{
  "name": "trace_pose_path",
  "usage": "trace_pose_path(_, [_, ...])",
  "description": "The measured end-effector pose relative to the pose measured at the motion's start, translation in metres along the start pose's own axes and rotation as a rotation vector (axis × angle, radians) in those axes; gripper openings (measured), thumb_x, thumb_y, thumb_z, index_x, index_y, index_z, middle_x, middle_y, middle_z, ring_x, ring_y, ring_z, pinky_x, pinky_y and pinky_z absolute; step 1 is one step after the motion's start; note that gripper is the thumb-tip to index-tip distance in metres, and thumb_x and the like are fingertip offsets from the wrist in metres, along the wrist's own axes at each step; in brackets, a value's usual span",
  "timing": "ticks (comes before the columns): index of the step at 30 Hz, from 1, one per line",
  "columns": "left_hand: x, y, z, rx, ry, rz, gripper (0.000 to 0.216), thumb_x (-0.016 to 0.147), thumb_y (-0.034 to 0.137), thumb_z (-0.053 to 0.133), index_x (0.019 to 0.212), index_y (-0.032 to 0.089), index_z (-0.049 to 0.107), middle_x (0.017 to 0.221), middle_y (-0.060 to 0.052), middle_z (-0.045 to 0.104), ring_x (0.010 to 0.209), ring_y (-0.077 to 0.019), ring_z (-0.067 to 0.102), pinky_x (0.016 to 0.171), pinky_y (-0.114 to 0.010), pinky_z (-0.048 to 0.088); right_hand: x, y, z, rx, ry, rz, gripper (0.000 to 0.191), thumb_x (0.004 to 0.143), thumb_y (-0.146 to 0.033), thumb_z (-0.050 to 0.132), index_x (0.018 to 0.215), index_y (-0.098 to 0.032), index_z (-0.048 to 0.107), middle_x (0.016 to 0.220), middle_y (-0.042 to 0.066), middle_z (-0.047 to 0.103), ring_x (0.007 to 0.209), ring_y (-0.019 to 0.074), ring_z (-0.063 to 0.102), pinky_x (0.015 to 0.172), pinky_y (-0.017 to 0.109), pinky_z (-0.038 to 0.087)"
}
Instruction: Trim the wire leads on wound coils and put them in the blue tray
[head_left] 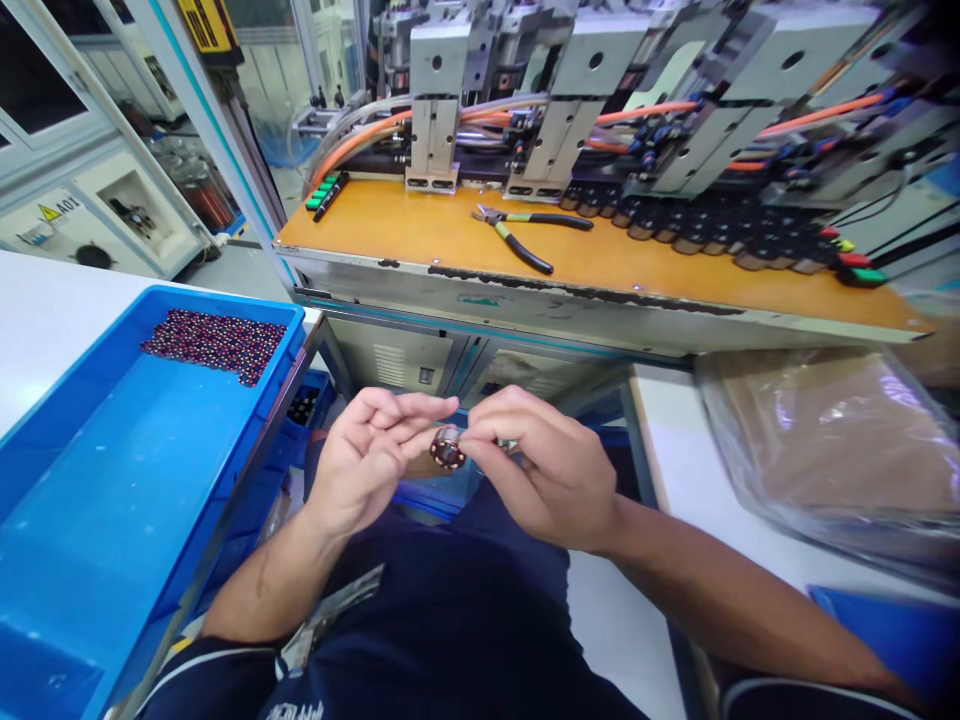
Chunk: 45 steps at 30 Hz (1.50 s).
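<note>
"What do we have in hand in the head view?"

"A ring (448, 450), copper-coloured around its rim. Our right hand (551, 460) pinches it narrowly between thumb and forefinger."

"And our left hand (364, 455)?"

"Half curled, fingers stretched toward the ring's other side. Whether they grip it too, we can't tell."

"Why hold it by the fingertips?"

"Probably because a pinch covers little of it, so its round face stays turned to our eyes."

"What lies left of our left hand?"

"The tray (142, 490). Small dark pieces (214, 342) sit packed in its far end, likely so they stay in order."

"And beyond our hands?"

"Pliers (517, 232) on the bench (420, 235), handles toward our right, perhaps for an easy grab. Pens (327, 196) lie side by side past our left hand, probably out of the way. Past our right hand, dark parts (690, 228) crowd along the machine (551, 150)."

"Right of our right hand?"

"Cardboard (832, 430) under clear plastic, perhaps against dust."
</note>
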<state>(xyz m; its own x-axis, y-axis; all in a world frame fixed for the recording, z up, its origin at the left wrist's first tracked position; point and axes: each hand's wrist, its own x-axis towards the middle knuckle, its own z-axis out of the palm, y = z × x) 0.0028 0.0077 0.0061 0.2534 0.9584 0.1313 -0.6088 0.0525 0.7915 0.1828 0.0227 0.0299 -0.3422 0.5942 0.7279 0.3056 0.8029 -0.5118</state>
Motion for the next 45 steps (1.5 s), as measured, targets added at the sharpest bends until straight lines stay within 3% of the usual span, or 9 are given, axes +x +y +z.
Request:
trace_pose_path(5, [0.003, -0.003, -0.006, 0.093, -0.196, -0.335, 0.037, 0.089, 0.049, 0.063, 0.094, 0.013, 0.062, 0.072, -0.004, 0.069, 0.064, -0.0118, 0.068, 0.061, -0.021, 0.053, 0.000, 0.004, -0.003, 0.009, -0.039, -0.046, 0.008, 0.090, -0.009, 0.058, 0.087, -0.017, 0.060, 0.076, 0.003, 0.064, 0.070, 0.0097, 0.062, 0.062, 0.021, 0.052])
trace_pose_path(11, [0.000, -0.008, -0.008, 0.135, -0.113, -0.085, 0.019, 0.088, 0.021, 0.068, 0.102, 0.019, 0.056, 0.087, -0.001, 0.072, 0.070, -0.0125, 0.073, 0.060, -0.020, 0.056, -0.002, 0.003, 0.000, -0.066, 0.025, 0.044, 0.009, 0.089, -0.010, 0.060, 0.084, -0.017, 0.062, 0.074, 0.002, 0.064, 0.067, 0.0095, 0.061, 0.061, 0.021, 0.051])
trace_pose_path(17, [0.002, -0.003, -0.002, 0.040, -0.028, 0.142, 0.035, 0.070, 0.022, 0.085, 0.072, 0.018, 0.050, 0.107, -0.001, 0.072, 0.111, -0.0242, 0.070, 0.095, -0.037, 0.057, 0.003, 0.001, 0.000, 0.075, 0.049, 0.126, 0.014, 0.089, -0.009, 0.060, 0.077, -0.017, 0.060, 0.071, 0.001, 0.062, 0.064, 0.0099, 0.058, 0.058, 0.022, 0.049])
trace_pose_path(20, [0.005, -0.002, -0.002, -0.016, -0.016, 0.026, 0.035, 0.072, 0.041, 0.083, 0.084, 0.020, 0.058, 0.105, -0.004, 0.072, 0.113, -0.0240, 0.068, 0.096, -0.036, 0.055, 0.005, 0.002, -0.002, 0.172, 0.010, 0.051, 0.012, 0.087, -0.006, 0.060, 0.081, -0.016, 0.060, 0.071, 0.002, 0.061, 0.067, 0.0105, 0.059, 0.062, 0.023, 0.051])
trace_pose_path(26, [0.006, -0.008, -0.006, 0.086, -0.231, -0.332, 0.033, 0.090, 0.046, 0.064, 0.096, 0.014, 0.060, 0.076, -0.005, 0.071, 0.066, -0.0124, 0.069, 0.062, -0.022, 0.054, 0.003, 0.004, -0.005, 0.165, -0.023, -0.010, 0.012, 0.086, -0.004, 0.060, 0.085, -0.016, 0.060, 0.071, 0.002, 0.062, 0.066, 0.0101, 0.059, 0.060, 0.022, 0.051])
trace_pose_path(31, [0.002, -0.010, -0.004, 0.143, -0.136, -0.091, 0.013, 0.091, 0.020, 0.065, 0.100, 0.019, 0.056, 0.084, -0.001, 0.072, 0.071, -0.0123, 0.072, 0.063, -0.021, 0.057, 0.002, 0.002, -0.005, 0.072, 0.005, 0.010, 0.014, 0.087, -0.004, 0.060, 0.084, -0.018, 0.060, 0.070, 0.000, 0.063, 0.065, 0.0093, 0.059, 0.060, 0.022, 0.050])
trace_pose_path(35, [0.001, -0.011, 0.002, 0.181, -0.057, 0.137, 0.019, 0.082, 0.010, 0.073, 0.085, 0.017, 0.056, 0.109, -0.002, 0.069, 0.080, -0.0129, 0.074, 0.070, -0.023, 0.060, 0.000, 0.002, -0.002, 0.041, 0.040, 0.063, 0.013, 0.087, -0.007, 0.060, 0.080, -0.017, 0.060, 0.070, 0.000, 0.062, 0.063, 0.0090, 0.058, 0.058, 0.021, 0.048])
trace_pose_path(38, [0.002, -0.011, 0.005, 0.229, -0.039, 0.267, 0.025, 0.076, 0.005, 0.076, 0.078, 0.016, 0.054, 0.104, -0.001, 0.070, 0.080, -0.0115, 0.073, 0.074, -0.023, 0.060, -0.001, -0.002, 0.001, 0.045, 0.075, 0.118, 0.013, 0.087, -0.009, 0.062, 0.077, -0.017, 0.061, 0.071, 0.000, 0.062, 0.062, 0.0088, 0.057, 0.056, 0.021, 0.047])
trace_pose_path(45, [0.005, -0.012, -0.001, 0.337, 0.011, 0.344, 0.033, 0.072, 0.007, 0.081, 0.099, 0.021, 0.067, 0.116, -0.007, 0.072, 0.095, -0.0168, 0.075, 0.084, -0.028, 0.061, 0.001, -0.012, 0.002, 0.487, 0.007, 0.611, 0.020, 0.087, -0.019, 0.062, 0.067, -0.016, 0.061, 0.067, 0.000, 0.060, 0.060, 0.0091, 0.055, 0.054, 0.021, 0.045])
